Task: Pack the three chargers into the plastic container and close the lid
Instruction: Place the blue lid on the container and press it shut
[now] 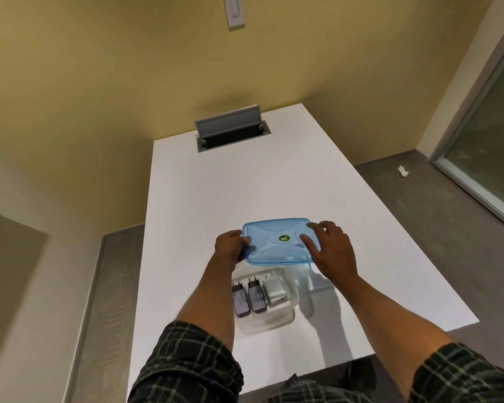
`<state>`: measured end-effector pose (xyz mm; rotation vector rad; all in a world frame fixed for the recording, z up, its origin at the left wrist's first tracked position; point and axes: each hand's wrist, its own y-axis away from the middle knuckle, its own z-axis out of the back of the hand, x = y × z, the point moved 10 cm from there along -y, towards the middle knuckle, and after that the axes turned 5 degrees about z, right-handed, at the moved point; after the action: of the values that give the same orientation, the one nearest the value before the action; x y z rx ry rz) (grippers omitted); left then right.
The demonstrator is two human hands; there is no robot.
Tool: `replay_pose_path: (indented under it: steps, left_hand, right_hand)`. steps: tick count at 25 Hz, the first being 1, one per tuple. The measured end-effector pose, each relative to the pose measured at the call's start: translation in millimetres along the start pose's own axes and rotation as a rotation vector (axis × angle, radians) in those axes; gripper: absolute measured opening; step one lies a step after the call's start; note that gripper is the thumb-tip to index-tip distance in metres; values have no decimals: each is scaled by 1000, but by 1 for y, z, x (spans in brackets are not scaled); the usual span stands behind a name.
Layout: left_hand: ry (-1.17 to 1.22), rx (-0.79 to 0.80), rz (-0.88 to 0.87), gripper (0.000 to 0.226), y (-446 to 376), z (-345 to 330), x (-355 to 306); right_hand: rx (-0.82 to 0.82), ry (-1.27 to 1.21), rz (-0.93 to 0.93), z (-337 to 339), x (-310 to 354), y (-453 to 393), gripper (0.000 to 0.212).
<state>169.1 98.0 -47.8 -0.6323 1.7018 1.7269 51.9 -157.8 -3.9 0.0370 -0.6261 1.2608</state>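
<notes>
A clear plastic container stands on the white table, near its front edge. Inside lie three chargers side by side: two dark ones on the left and a white one on the right. A translucent blue lid with a green sticker hovers just beyond the container, held flat. My left hand grips the lid's left edge. My right hand holds its right side, fingers spread on top.
A grey cable hatch stands open at the table's far end, by the yellow wall. A scrap of white paper lies on the grey floor to the right. A glass door frame runs along the right.
</notes>
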Motion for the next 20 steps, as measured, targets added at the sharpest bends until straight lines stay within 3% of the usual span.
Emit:
replay_pose_path:
  steps: [2, 4, 8, 14, 20]
  left_hand:
    - [18, 25, 6, 42, -1, 15, 8]
    - [8, 47, -8, 48, 0, 27, 12]
    - [-71, 77, -33, 49, 7, 46, 19]
    - [-374, -124, -148, 34, 22, 110, 21]
    - [-540, -232, -139, 35, 34, 145, 52]
  right_hand:
    - [80, -178, -318, -14, -27, 4, 53]
    - [181, -459, -461, -37, -31, 9, 57]
    - [265, -600, -389, -57, -10, 10, 39]
    - [418, -597, -327, -83, 15, 15, 14]
    - [575, -492, -244, -109, 40, 30, 43]
